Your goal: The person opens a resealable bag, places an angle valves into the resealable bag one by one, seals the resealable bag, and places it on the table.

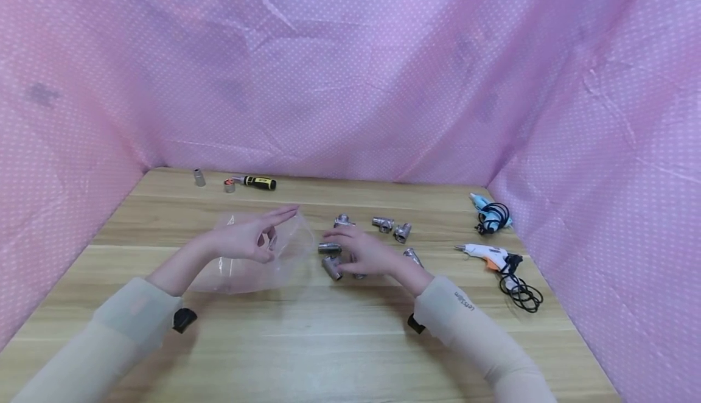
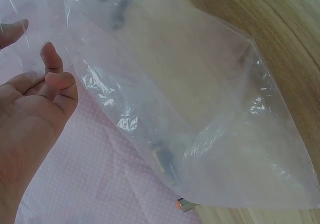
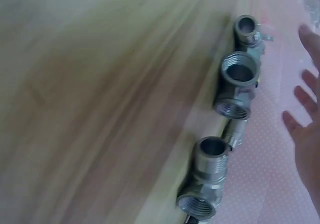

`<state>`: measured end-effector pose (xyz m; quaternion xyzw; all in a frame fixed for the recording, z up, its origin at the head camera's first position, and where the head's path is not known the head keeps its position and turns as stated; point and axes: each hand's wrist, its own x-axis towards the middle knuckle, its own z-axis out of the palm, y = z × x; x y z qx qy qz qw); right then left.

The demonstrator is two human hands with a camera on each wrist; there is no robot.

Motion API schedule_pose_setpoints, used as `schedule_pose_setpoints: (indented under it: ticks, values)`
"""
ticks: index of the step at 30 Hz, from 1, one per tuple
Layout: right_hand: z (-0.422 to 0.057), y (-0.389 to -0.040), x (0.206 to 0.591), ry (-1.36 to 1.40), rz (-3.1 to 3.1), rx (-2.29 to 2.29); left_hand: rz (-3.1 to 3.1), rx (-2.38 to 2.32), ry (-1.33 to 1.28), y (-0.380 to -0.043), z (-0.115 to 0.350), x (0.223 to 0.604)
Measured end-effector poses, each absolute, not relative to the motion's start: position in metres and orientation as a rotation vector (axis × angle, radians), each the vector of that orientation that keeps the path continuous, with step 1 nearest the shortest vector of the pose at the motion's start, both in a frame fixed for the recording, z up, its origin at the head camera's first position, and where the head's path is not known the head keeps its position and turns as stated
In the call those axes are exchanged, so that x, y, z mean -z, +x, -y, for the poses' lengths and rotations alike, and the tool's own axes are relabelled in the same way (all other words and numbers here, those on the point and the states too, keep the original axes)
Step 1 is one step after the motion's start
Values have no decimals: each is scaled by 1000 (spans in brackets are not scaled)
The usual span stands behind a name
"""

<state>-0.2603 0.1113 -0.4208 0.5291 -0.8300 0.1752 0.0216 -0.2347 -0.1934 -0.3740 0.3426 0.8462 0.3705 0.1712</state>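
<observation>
Plainly, dark lettering (image 1: 464, 301) starting "Let" marks the cream sleeve (image 1: 493, 345) at lower right, the rest illegible. Right of centre, the right hand (image 1: 366, 251) spreads its fingers over silvery, threaded, T-shaped metal fittings (image 1: 331, 267) on the pale wooden counter (image 1: 285, 357). Centre left, the left hand (image 1: 243, 238) half-curls its fingers at a clear, glossy, creased plastic bag (image 1: 241, 279); I cannot tell whether they pinch it.

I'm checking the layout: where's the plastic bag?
In the head view, the plastic bag is left of the metal fittings, partly hidden by the left hand.
</observation>
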Motion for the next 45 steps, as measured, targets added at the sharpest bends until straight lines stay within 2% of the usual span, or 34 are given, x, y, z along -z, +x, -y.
schedule_pose_setpoints:
  ticks: [13, 22, 34, 41, 45]
  values:
    - [-110, -267, 439, 1684, 2809, -340, -2416, -1041, 937, -230, 190, 371]
    - [-112, -270, 435, 1664, 2784, -581, -2474, -1009, 937, -230, 192, 373]
    - [-116, -265, 397, 1437, 2685, -737, -2511, -1024, 883, -231, 189, 373]
    - [-97, -262, 367, 1454, 2502, -983, -2538, -1016, 876, -232, 188, 369]
    - [-80, -259, 358, 1442, 2529, -978, -2512, -1042, 838, -230, 186, 367]
